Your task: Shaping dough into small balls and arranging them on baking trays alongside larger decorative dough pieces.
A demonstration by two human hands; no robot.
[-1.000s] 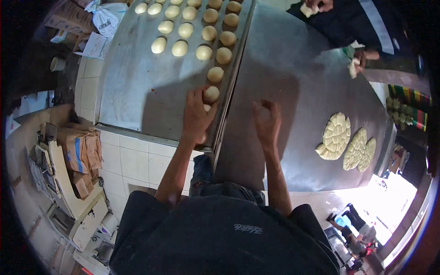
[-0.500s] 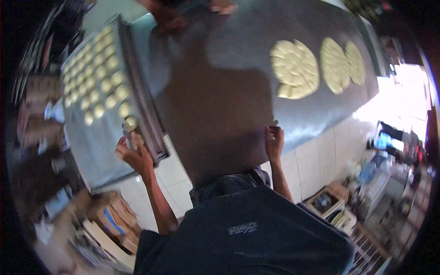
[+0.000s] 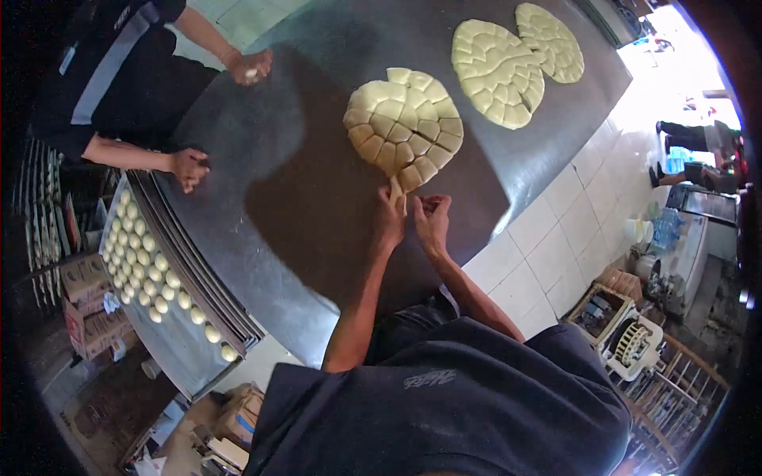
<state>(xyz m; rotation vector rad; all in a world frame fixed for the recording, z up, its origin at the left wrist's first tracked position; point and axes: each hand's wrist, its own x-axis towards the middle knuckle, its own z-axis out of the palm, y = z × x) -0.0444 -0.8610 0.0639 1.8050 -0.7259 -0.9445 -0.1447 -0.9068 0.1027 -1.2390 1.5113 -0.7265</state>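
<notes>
My left hand [image 3: 390, 210] grips a dough piece [image 3: 397, 186] hanging from the near edge of a round, flat dough slab [image 3: 403, 127] scored into many small pieces. My right hand [image 3: 431, 213] is just to its right, fingers loosely curled and apart, with nothing visible in them. Both hands are over the dark steel table [image 3: 302, 222]. Two more scored slabs, one larger [image 3: 492, 71] and one smaller [image 3: 548, 40], lie at the upper right.
A co-worker's upper hand [image 3: 250, 67] holds a pale dough bit; the other hand [image 3: 189, 166] is curled at the table's left. Stacked trays [image 3: 182, 357] with many dough balls stand left. A distant person [image 3: 702, 135] and a water bottle [image 3: 667, 226] are at right.
The view has swung right from the tray of balls to the slabs. My left hand has left the balls and now grips a slab's piece, with my right hand moved close beside it.
</notes>
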